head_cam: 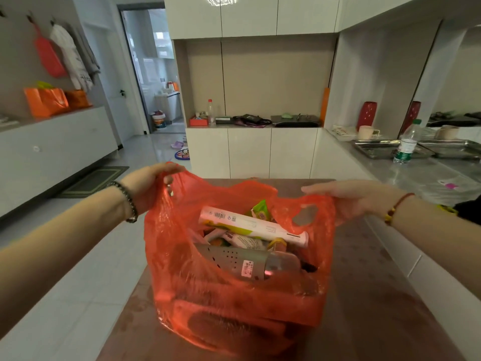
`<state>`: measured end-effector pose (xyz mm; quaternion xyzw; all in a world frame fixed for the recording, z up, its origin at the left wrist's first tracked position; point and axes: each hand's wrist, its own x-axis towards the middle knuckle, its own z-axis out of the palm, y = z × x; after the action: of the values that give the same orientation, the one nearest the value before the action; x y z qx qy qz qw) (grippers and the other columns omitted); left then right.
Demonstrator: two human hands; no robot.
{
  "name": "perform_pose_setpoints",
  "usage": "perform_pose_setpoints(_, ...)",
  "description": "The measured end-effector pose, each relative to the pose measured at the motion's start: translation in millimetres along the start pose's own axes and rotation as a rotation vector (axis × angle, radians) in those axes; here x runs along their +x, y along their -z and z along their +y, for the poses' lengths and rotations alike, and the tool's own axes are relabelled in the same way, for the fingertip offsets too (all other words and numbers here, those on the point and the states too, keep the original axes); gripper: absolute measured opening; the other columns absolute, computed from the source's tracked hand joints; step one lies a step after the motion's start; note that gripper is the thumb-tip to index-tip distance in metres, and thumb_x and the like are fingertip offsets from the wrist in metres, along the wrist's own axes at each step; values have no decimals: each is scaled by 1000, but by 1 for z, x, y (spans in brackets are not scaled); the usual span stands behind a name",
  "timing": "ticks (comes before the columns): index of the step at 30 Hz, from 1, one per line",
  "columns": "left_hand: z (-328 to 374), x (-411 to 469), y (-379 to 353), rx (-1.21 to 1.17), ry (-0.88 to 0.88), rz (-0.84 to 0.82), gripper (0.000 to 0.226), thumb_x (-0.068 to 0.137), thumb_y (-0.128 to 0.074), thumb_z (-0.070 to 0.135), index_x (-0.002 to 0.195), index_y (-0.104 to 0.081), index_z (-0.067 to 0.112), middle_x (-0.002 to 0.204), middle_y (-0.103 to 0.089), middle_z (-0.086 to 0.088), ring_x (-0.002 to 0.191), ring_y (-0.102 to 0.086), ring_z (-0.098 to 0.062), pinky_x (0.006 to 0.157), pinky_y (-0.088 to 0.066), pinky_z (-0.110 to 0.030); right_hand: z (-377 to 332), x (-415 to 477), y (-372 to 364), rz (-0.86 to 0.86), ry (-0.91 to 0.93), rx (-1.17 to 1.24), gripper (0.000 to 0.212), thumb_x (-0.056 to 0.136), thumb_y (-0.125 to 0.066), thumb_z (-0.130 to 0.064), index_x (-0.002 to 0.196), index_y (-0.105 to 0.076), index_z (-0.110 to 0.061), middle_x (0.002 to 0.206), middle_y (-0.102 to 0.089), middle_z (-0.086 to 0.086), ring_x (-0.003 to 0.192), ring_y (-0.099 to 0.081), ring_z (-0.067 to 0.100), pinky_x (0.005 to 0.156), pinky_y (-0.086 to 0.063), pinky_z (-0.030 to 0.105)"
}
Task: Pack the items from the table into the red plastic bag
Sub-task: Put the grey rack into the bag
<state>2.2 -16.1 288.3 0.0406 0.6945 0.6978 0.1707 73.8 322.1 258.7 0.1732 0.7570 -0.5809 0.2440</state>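
Observation:
The red plastic bag (pixel 182 287) stands on the brown table (pixel 369 295), its mouth held wide. My left hand (pixel 149 185) grips the bag's left handle, fingers curled over its top edge. My right hand (pixel 348 198) holds the right handle, fingers stretched along the top of the plastic with the thumb underneath. Inside the bag lie a long pink and white tube (pixel 250 225), a grey perforated item with a pink label (pixel 234 259), a green packet (pixel 260 211) and several smaller packets.
A steel counter (pixel 426 173) runs along the right with a water bottle (pixel 407 143), metal trays and a cup. White cabinets stand behind the table. Tiled floor and a dark mat (pixel 96 181) lie to the left.

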Motion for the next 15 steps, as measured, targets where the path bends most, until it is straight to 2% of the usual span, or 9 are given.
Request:
perform_pose_setpoints(1,4,2,-2,10,-11,4,21,92,-43,19,75,-55,15,30,-38,5,27,-41,-5,40,-44,-13,-5,0,1,10,-57,-97,58,50,-85,-36,99,-66,-11,95,-60,8,97,-57,28,91,-46,41)
perform_pose_setpoints(2,9,4,-4,26,-24,9,20,91,-44,19,74,-54,15,30,-39,5,27,-41,-5,40,-45,-13,-11,-4,-1,47,-94,-205,44,60,-82,-28,96,-65,-9,96,-61,9,98,-58,29,88,-46,37)
perform_pose_setpoints(4,19,11,-7,58,-57,33,17,89,-47,19,75,-56,16,31,-42,7,32,-44,-6,48,-46,-19,-25,-12,4,231,-96,-335,8,77,-68,-15,79,-61,-12,79,-59,7,76,-57,21,67,-41,26)
perform_pose_setpoints(5,24,16,-7,66,-81,53,15,88,-48,19,76,-57,16,33,-44,8,37,-45,-7,54,-45,-23,-33,-14,11,313,-65,-334,8,82,-62,-14,76,-57,-14,73,-54,5,68,-52,17,62,-37,25)
perform_pose_setpoints(6,29,21,-9,65,-110,69,15,87,-49,19,77,-59,16,34,-46,9,42,-46,-8,59,-42,-25,-43,-15,19,376,-19,-284,8,86,-57,-16,78,-56,-15,72,-53,4,67,-49,16,62,-37,27)
perform_pose_setpoints(9,43,37,-16,4,-181,85,14,86,-50,17,78,-61,17,39,-51,11,38,-48,-6,60,-43,-26,-71,-16,31,415,103,-19,15,91,-47,-17,78,-53,-14,77,-55,4,75,-51,18,74,-40,37)
perform_pose_setpoints(11,52,46,-22,-34,-212,87,13,86,-50,16,79,-60,17,41,-54,11,36,-48,-4,58,-45,-25,-86,-11,33,372,169,136,27,93,-40,-13,68,-48,-14,58,-53,2,66,-48,16,66,-39,31)
perform_pose_setpoints(13,63,54,-26,-60,-234,97,16,87,-48,16,77,-60,16,41,-54,11,41,-48,-5,58,-45,-24,-103,-6,33,346,219,254,35,95,-33,-10,61,-42,-14,37,-40,-1,54,-36,10,55,-34,22)
perform_pose_setpoints(15,78,61,-28,-84,-239,100,21,89,-45,17,72,-58,15,39,-52,10,44,-46,-6,59,-45,-24,-123,-3,38,374,270,355,37,95,-27,-7,60,-38,-14,31,-31,-4,44,-26,7,46,-29,16)
